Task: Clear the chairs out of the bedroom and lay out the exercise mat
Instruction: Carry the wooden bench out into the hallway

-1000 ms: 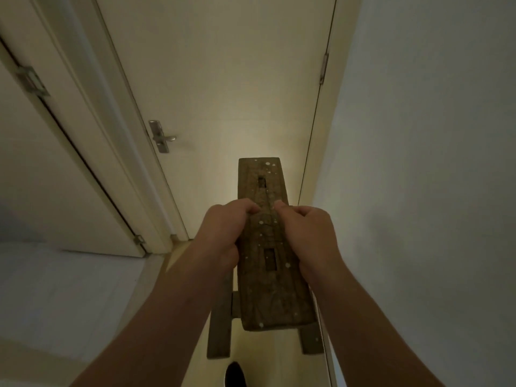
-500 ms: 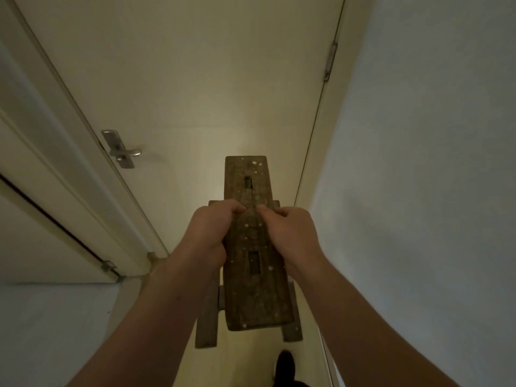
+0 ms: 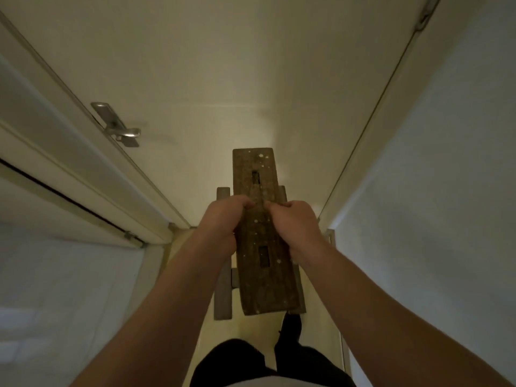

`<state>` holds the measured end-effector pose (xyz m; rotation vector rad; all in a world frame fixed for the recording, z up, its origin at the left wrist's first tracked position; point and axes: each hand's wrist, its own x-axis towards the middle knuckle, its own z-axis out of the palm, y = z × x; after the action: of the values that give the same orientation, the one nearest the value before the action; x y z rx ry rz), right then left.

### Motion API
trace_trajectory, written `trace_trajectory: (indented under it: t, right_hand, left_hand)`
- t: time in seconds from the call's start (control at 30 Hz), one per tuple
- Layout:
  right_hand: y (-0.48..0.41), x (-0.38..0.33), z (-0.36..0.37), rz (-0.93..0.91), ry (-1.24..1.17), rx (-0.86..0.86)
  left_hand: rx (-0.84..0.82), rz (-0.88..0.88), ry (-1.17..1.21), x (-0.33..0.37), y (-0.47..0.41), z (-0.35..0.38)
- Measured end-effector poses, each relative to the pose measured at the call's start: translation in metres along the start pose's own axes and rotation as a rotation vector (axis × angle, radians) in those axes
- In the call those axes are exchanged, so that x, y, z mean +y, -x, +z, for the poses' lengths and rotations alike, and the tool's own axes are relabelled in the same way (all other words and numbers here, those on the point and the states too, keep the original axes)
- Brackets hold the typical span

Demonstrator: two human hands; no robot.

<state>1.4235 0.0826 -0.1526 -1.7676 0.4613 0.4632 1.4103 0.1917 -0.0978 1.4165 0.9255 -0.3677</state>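
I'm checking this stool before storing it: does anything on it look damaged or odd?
The stool, held by the left hand and right hand, has pale specks scattered over its dark wooden seat, like dried paint. Its two rectangular slots look made on purpose. No break shows.

Probably a home: a narrow, dim hallway between a plain white wall (image 3: 435,196) and cream interior doors; the door (image 3: 229,79) ahead has a metal lever handle (image 3: 122,129); pale floor (image 3: 223,331).
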Motion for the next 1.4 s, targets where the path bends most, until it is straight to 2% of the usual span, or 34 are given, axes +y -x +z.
trace_trajectory:
  t: [0.23,0.47,0.67,0.8,1.03,1.17,1.4]
  right_hand:
    - [-0.084,0.017,0.006,0.183,-0.007,0.054]
    - [-0.14,0.046,-0.005,0.315,-0.024,0.133]
    - [-0.184,0.094,-0.019,0.371,0.017,0.114]
    - [-0.213,0.132,-0.034,0.449,0.035,0.108]
    - [-0.286,0.208,-0.047,0.509,0.071,-0.037]
    - [-0.327,0.265,-0.047,0.562,0.109,-0.063]
    - [-0.393,0.357,-0.045,0.637,-0.006,-0.046]
  left_hand:
    - [0.0,-0.172,-0.089,0.005,-0.093,0.035]
    - [-0.126,-0.26,-0.194,-0.003,-0.161,0.073]
    - [-0.193,-0.321,-0.331,-0.027,-0.212,0.118]
    - [-0.258,-0.389,-0.399,-0.057,-0.246,0.144]
    - [-0.206,-0.442,-0.274,-0.125,-0.32,0.181]
    - [-0.214,-0.48,-0.298,-0.171,-0.368,0.205]
    - [-0.229,-0.49,-0.256,-0.258,-0.45,0.24]
